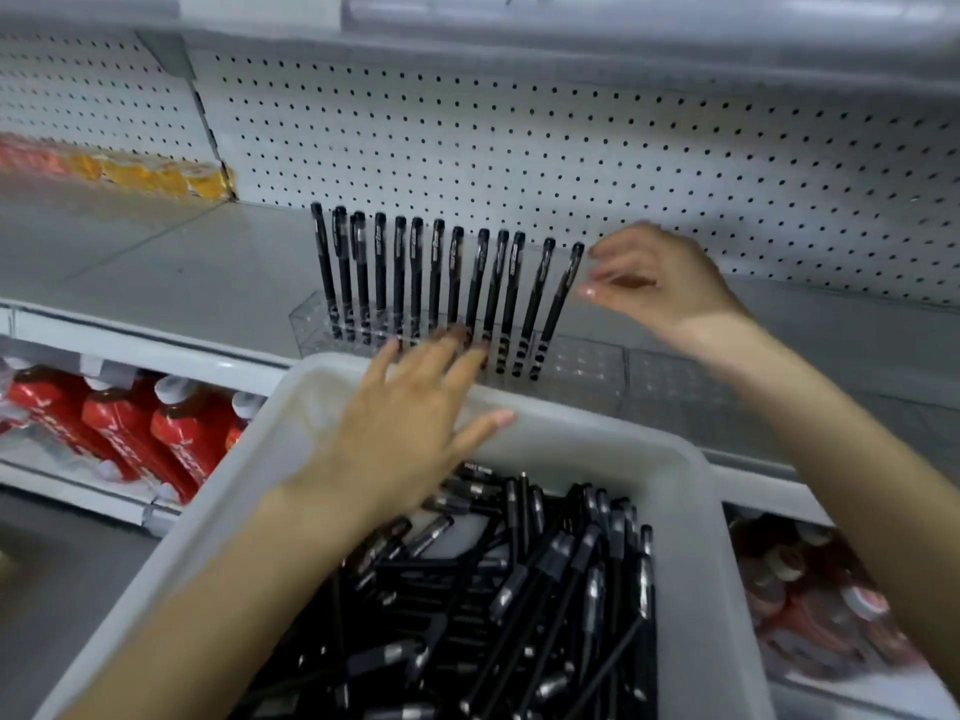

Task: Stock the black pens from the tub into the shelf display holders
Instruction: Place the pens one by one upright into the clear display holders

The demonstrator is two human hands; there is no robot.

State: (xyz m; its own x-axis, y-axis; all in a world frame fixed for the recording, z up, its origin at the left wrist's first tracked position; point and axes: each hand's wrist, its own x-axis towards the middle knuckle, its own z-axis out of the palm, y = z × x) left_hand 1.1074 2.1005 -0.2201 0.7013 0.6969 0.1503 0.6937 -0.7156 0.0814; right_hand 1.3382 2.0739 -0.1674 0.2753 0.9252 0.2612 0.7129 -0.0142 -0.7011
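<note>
Shelf: one tub in front, heaped loose pens inside. Clear holders, count unclear: 13 upright pens. Left hand flat, spread over tub rim, empty. Right hand blurred, loose, empty, beside last pen.

One head-worn wide-angle view, forward and down, close above the tub, facing the shelf

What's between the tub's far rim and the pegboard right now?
In the head view, the clear holders on the shelf, with a row of black pens standing in the left part; the rest is unfilled.
</note>
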